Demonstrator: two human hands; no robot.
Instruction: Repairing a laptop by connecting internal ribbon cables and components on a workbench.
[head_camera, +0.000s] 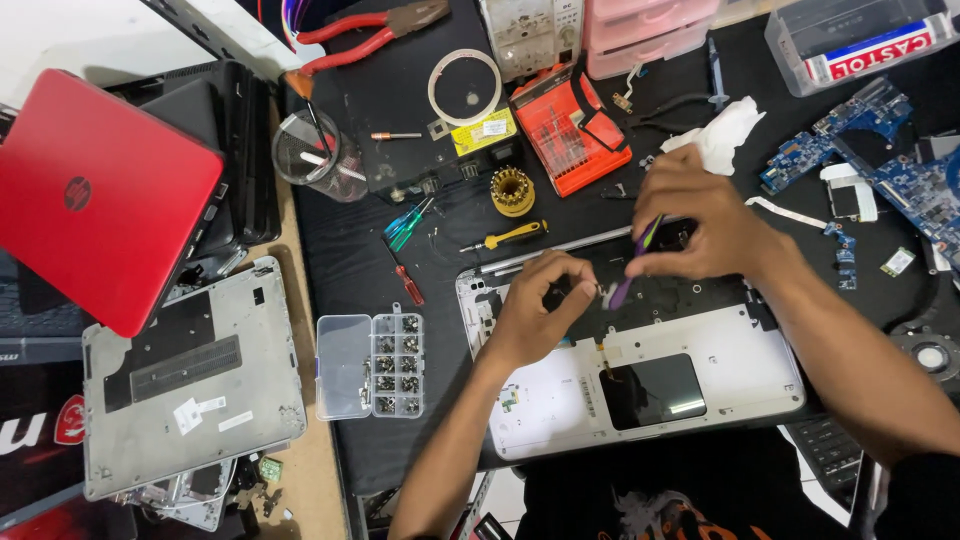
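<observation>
Red laptop (100, 195), orange bit case (565, 125), yellow-handled screwdriver (510, 237), blue circuit board (850, 125), black mat (400, 90).

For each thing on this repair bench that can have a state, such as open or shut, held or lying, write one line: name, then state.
left hand: fingertips pinched, resting on the laptop shell
right hand: gripping the purple tool
purple tool: held, tip down on the shell
laptop shell: opened up, inside showing
red laptop: shut
screw box: lid open
red pliers: lying, handles spread
yellow screwdriver: lying flat

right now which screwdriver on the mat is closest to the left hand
The yellow-handled screwdriver, lying just up-left of the left hand. The red-handled screwdriver and the blue-green pair lie farther left.
</observation>
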